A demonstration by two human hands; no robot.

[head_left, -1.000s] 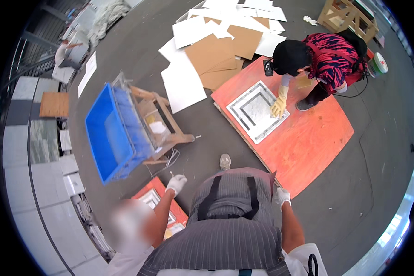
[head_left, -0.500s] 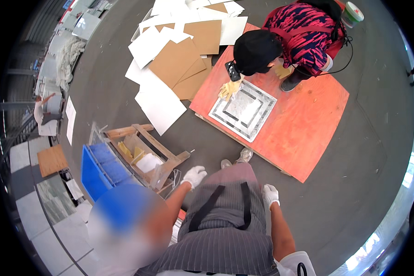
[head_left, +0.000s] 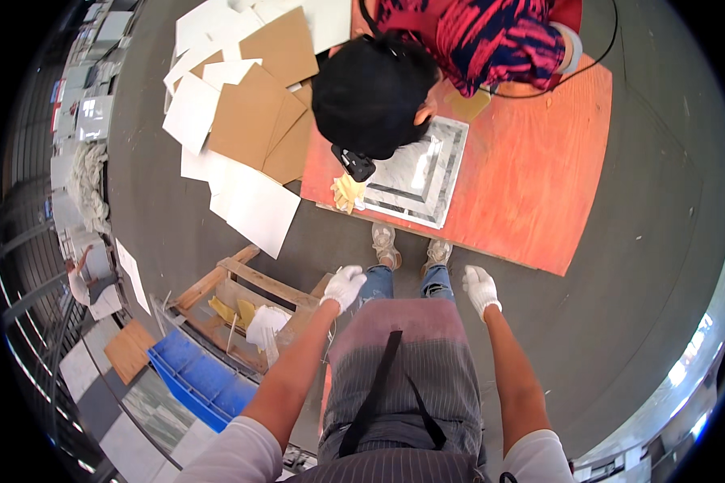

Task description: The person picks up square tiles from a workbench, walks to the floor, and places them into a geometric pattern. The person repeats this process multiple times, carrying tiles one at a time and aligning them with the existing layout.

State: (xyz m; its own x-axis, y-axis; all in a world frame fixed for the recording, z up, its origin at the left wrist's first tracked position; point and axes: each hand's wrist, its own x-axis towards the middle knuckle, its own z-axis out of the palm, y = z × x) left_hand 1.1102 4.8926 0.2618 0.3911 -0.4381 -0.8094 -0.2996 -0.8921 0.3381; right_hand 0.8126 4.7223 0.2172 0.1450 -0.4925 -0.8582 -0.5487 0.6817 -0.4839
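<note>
My left hand (head_left: 345,287), in a white glove, hangs in front of my apron with its fingers curled and nothing visible in them. On the other side my right hand (head_left: 481,290), also white-gloved, is loosely closed and holds nothing that I can see. Both are short of the near edge of a reddish wooden board (head_left: 532,177). On that board lies a square marble panel (head_left: 411,201) with nested grey and white borders. A co-worker's head hides its upper left part. The co-worker's yellow-gloved hand (head_left: 348,193) rests at the panel's near left corner.
White and brown sheets (head_left: 254,121) lie heaped at the far left. Nearer on the left stand a wooden frame (head_left: 270,286) with yellow and white pieces inside and a blue crate (head_left: 201,378). The bent-over co-worker (head_left: 475,40) is at the board's far side.
The board and panel now appear nearer and straighter ahead of me. My arms reach farther forward. The co-worker's head is lower over the panel.
</note>
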